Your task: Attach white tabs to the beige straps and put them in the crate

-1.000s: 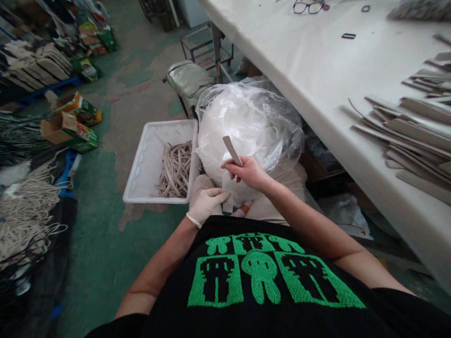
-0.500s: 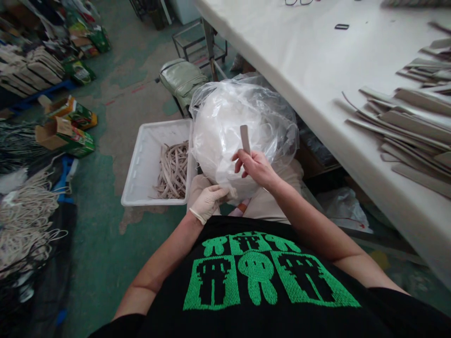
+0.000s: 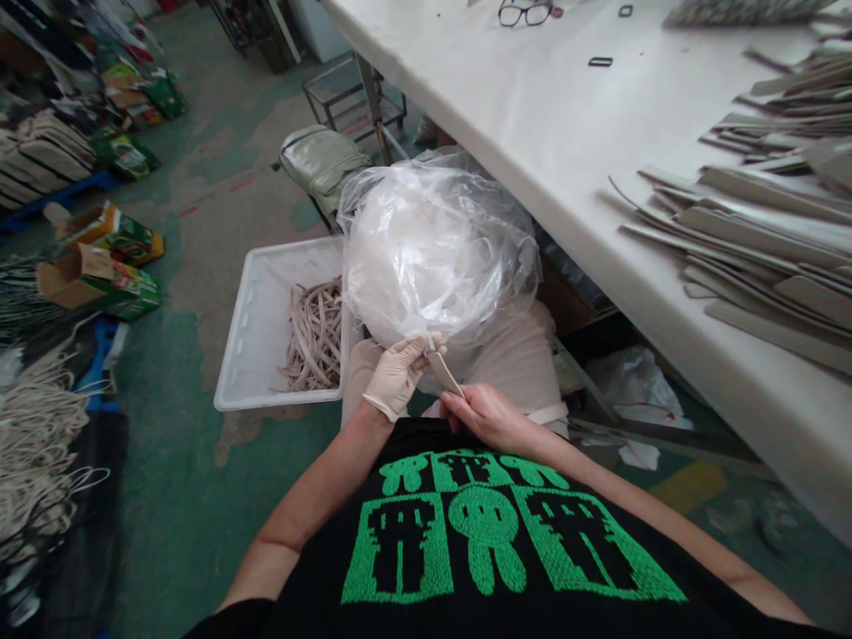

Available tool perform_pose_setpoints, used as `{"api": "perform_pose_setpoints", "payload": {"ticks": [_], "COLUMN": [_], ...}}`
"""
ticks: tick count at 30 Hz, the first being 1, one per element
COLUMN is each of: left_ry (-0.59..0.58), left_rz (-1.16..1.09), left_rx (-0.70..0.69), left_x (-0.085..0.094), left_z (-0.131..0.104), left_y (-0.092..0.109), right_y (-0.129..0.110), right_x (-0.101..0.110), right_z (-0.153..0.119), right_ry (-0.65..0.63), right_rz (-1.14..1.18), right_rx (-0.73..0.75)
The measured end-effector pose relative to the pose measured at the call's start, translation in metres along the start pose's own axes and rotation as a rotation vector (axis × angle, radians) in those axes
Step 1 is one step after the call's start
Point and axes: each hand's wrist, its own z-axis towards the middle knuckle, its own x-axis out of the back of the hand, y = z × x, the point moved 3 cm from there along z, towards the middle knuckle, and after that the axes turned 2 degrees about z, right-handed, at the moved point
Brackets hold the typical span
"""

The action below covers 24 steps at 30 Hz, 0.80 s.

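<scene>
My left hand (image 3: 399,371), in a pale thin glove, is closed with its fingers pinched on a small silvery piece (image 3: 429,345), too small to make out exactly. My bare right hand (image 3: 483,413) grips the near end of a short beige strap (image 3: 445,374). The strap's far end meets the silvery piece at my left fingertips; whether it passes through cannot be seen. Just beyond both hands, a big clear plastic bag (image 3: 439,244) full of whitish material rests at my lap. Its contents are blurred by the plastic.
To the left, a white plastic bin (image 3: 249,328) holds many beige strips (image 3: 316,333). The white table (image 3: 532,106) at right bears stacks of straps (image 3: 765,240), eyeglasses (image 3: 525,13) and a black buckle (image 3: 600,62). Cartons (image 3: 99,275) and cord bundles (image 3: 46,435) lie on the floor at left.
My right hand has come down towards my body, bringing the strap from above the bag to my left fingertips. My left hand has risen slightly and turned. The view has shifted right.
</scene>
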Motion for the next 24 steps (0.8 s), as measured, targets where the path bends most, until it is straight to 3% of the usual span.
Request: {"api": "perform_pose_setpoints", "payload": {"ticks": [6, 13, 17, 21, 24], "left_ry": [0.01, 0.031, 0.013, -0.051, -0.105], "left_rz": [0.018, 0.012, 0.024, 0.095, 0.131], "left_rx": [-0.018, -0.043, -0.027, 0.048, 0.026], "left_x": [-0.003, -0.006, -0.004, -0.005, 0.0], "left_z": [-0.002, -0.002, -0.003, -0.01, -0.02], "left_y": [-0.003, -0.008, -0.014, -0.022, -0.008], "right_y": [0.005, 0.009, 0.012, 0.008, -0.008], "right_x": [0.003, -0.002, 0.001, 0.002, 0.006], "right_z": [0.002, 0.002, 0.006, 0.01, 0.01], "right_ry": [0.058, 0.018, 0.017, -0.1, -0.159], "right_rz": [-0.032, -0.043, 0.063, 0.318, 0.404], "right_rx": [-0.006, -0.035, -0.006, -0.023, 0.056]}}
